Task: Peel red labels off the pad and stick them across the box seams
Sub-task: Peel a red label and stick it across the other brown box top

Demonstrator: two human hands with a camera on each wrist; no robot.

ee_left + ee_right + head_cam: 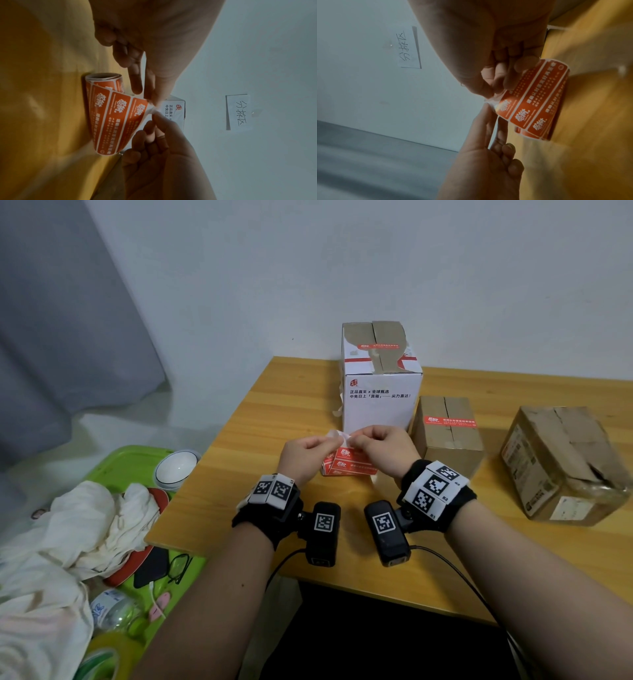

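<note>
Pinching the label strip point(346, 462) near the tabletop's point(239, 474) middle: left hand point(301, 457) clamped on the backing, right hand point(383, 448) on a label corner. Already sealed: white box point(380, 392), small brown box point(448, 436). Still bare: right-edge battered box point(565, 463).

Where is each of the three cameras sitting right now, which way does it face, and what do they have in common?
Head: worn on the head, looking forward and down over the wooden table at three boxes; both forearms, left hand and right hand show.
Left wrist: looks along the left hand toward the wall; both hands pinch the label strip.
Right wrist: looks along the right hand toward the wall and grey curtain; both hands show.
Shared: all three see the label strip; both wrist views catch the handwritten paper sign.
</note>
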